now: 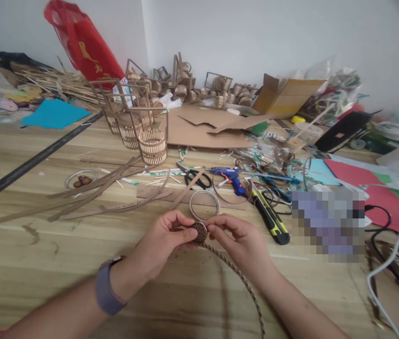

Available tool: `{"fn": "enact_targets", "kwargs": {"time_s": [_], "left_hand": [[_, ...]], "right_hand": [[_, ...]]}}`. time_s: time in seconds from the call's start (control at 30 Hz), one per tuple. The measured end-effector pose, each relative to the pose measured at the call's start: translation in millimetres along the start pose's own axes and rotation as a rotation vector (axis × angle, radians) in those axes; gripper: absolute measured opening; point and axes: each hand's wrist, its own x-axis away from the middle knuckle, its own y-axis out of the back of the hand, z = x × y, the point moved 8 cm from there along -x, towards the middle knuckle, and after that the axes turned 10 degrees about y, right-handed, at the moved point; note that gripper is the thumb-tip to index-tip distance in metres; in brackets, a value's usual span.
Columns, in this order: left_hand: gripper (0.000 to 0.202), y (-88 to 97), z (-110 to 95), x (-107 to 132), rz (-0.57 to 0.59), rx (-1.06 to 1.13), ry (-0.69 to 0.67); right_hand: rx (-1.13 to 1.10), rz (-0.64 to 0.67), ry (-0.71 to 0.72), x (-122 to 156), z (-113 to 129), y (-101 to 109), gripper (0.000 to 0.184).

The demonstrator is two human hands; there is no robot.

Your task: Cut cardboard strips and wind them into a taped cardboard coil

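Between both hands is a small coil of brown corrugated cardboard strip, its loose tail curving down toward the lower right. My left hand pinches the coil's left side between thumb and fingers. At the coil's right edge, the thumb and index finger of my right hand are pressed together on the strip. Just beyond the fingers lies a pale ring, like a tape roll. Past it are black-handled scissors, a blue glue gun and a yellow-black utility knife.
Cardboard strips lie crossed at left, by another ring with small brown balls. Small slatted buckets with tall handles stand behind. Cardboard sheets and an open box are at the back; a white cable runs at right.
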Motion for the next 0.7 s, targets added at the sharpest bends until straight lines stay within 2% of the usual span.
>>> {"fn": "enact_targets", "kwargs": {"time_s": [0.27,0.7], "left_hand": [[0.035,4.3,1.7,-1.9,-0.042,-0.141,-0.026],[0.034,5.5,5.5,-3.9,-0.032,-0.17,-0.005]], "right_hand": [[-0.022,0.109,-0.08,0.1,-8.0,-4.9,0.014],[-0.001,0.18,-0.069,0.6,-7.5,-9.5,0.014]]}}
